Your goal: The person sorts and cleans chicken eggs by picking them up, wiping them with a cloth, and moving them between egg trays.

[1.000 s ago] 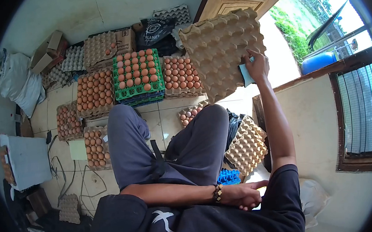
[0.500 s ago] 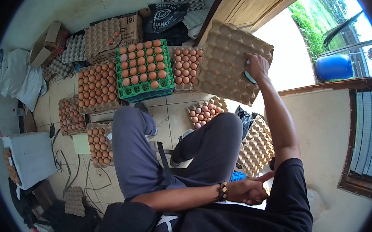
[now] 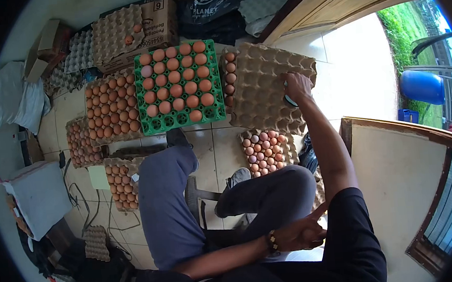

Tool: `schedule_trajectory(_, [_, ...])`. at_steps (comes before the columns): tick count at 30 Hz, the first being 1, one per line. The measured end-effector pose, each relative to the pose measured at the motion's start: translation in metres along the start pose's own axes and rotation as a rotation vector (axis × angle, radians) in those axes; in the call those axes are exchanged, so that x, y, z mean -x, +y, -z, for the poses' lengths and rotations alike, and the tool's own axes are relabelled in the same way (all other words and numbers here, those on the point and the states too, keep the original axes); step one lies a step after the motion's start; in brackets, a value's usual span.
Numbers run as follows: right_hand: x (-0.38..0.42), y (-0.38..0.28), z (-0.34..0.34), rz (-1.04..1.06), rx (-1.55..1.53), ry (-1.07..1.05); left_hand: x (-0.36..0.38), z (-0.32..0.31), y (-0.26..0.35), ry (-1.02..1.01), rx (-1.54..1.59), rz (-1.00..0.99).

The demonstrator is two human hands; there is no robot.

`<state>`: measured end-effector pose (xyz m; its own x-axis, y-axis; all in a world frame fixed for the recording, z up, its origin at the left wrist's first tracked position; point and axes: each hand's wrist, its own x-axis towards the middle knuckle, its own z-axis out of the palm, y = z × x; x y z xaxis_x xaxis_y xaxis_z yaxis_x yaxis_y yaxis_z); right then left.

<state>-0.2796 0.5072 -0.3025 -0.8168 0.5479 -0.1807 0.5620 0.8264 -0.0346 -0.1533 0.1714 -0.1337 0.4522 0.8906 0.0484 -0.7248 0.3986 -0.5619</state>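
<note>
My right hand grips an egg tray of brown cardboard by its right part, fingers closed. A small pale-rimmed object shows beneath that hand. The cardboard tray overlaps a tray of brown eggs, leaving one column of eggs showing at its left. My left hand, with a beaded bracelet at the wrist, lies across my lap near my right upper arm. Its fingers are curled, and I cannot tell what is in them. Left of the cardboard tray stands a green plastic egg tray, mostly filled with brown eggs.
Filled egg trays stand on the tiled floor at the left, and another egg tray sits before my right knee. Boxes and black bags line the wall. A wooden door stands open at the right. Cables cross the floor.
My right hand has brought the cardboard tray down and left, over the egg tray beside the green one. My left hand stays in my lap. The view has shifted slightly.
</note>
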Motion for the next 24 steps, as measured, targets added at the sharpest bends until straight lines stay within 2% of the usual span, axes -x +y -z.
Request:
schedule_trajectory(2, [-0.022,-0.004,-0.008,-0.003,0.012,-0.012,0.009,0.009,0.008,-0.199,0.143,-0.017])
schedule_trajectory(3, [-0.038,-0.003,-0.017,-0.012,0.041,-0.035,0.012,0.009,0.016,-0.212,0.162,0.029])
schedule_trajectory(6, [-0.066,-0.006,-0.041,0.015,0.055,-0.070,0.014,0.010,0.035,-0.206,0.124,-0.005])
schedule_trajectory(9, [-0.078,-0.008,-0.065,0.020,0.024,-0.024,0.003,0.007,0.052,0.174,0.125,-0.100])
schedule_trajectory(11, [-0.080,-0.013,-0.075,0.014,-0.028,0.073,0.000,0.006,0.069,0.115,0.025,-0.161])
schedule_trajectory(12, [-0.082,-0.016,-0.077,-0.038,-0.026,0.052,-0.002,0.007,0.076,0.084,-0.024,-0.193])
schedule_trajectory(14, [-0.079,-0.025,-0.080,-0.145,-0.020,0.000,-0.002,0.015,0.085,0.087,0.018,-0.154])
schedule_trajectory(17, [-0.059,-0.044,-0.077,-0.073,-0.099,0.052,0.006,0.003,0.080,0.102,0.046,-0.053])
schedule_trajectory(20, [-0.045,-0.048,-0.083,0.048,-0.119,-0.130,0.016,0.008,0.063,0.025,0.100,0.022])
schedule_trajectory(21, [-0.043,-0.048,-0.081,-0.024,-0.116,-0.241,0.018,0.015,0.059,-0.014,0.127,0.043])
schedule_trajectory(23, [-0.041,-0.043,-0.074,-0.041,-0.235,-0.217,0.024,0.033,0.063,0.035,-0.019,0.061])
schedule_trajectory(24, [-0.042,-0.045,-0.069,-0.040,-0.297,-0.202,0.029,0.022,0.072,0.060,-0.096,0.062])
